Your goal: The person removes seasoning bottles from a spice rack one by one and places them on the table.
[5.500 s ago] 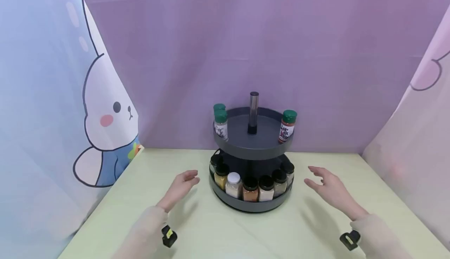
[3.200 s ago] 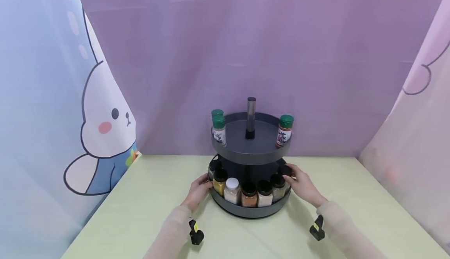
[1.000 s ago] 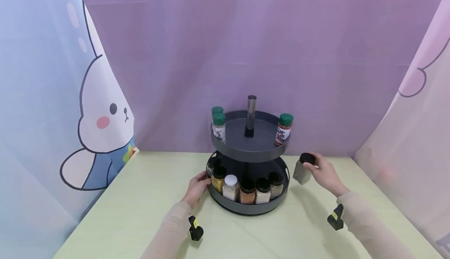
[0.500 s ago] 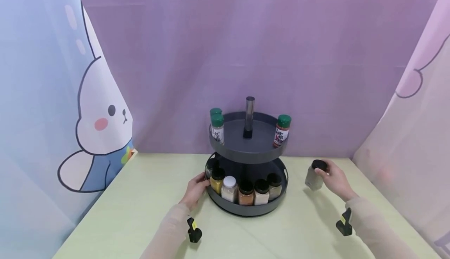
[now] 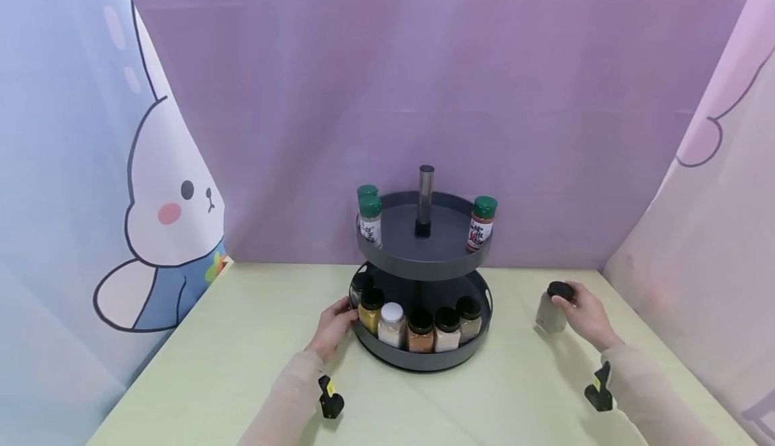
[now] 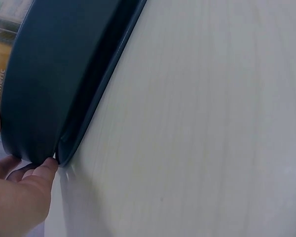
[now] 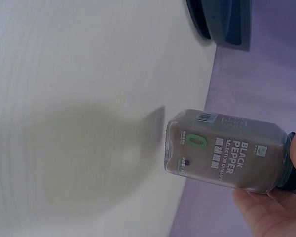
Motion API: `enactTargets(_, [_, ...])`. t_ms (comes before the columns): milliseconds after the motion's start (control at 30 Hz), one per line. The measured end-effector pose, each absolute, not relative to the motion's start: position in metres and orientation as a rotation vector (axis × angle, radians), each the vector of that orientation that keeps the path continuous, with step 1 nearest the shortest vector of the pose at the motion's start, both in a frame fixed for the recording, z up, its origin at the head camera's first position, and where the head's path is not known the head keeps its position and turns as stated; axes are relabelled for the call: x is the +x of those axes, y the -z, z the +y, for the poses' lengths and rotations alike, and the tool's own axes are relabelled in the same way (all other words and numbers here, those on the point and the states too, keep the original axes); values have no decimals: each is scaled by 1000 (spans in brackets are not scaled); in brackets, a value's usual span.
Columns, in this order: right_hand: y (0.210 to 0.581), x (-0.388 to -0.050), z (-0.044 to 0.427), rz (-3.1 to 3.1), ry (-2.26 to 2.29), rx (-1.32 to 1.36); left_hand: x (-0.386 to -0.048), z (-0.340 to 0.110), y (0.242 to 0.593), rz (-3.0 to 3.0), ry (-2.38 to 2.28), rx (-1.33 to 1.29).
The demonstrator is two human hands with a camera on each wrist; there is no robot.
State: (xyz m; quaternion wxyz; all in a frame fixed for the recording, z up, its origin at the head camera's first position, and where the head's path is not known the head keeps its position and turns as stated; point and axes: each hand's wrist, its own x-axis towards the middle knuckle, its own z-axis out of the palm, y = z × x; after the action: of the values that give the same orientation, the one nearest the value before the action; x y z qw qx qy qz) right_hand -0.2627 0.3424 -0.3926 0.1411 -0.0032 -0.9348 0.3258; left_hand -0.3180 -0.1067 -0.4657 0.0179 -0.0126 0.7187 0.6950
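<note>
At the right, my right hand [image 5: 588,317] pinches a black-lidded jar [image 5: 551,310] near its lid. In the right wrist view the jar [image 7: 227,150] reads "BLACK PEPPER", and its base looks close to the table; contact cannot be told. My left hand [image 5: 331,326] grips the left rim of the lower tray [image 5: 418,361] of a dark two-tier rack. The left wrist view has the fingertips [image 6: 48,165] against the tray wall [image 6: 44,74], thumb on its upper edge. Several jars stand in the lower tray, among them a white-lidded one [image 5: 391,325].
Three green-lidded bottles, one of them red [image 5: 481,224], stand on the upper tray [image 5: 424,270], around a metal post [image 5: 426,197]. Behind the pale table [image 5: 242,365] hangs a purple curtain [image 5: 424,83]; a rabbit-printed cloth [image 5: 60,197] is at the left.
My right hand has taken the pepper jar from the lower tray's right side and moved it rightward and lower over the table. My left hand has come to the tray's rim and stays there.
</note>
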Motion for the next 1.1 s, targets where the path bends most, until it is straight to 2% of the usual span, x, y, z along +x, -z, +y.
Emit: enactTargets(1100, [408, -261, 355, -2722, -992, -54, -320, -106, 467, 2194, -2176, -50])
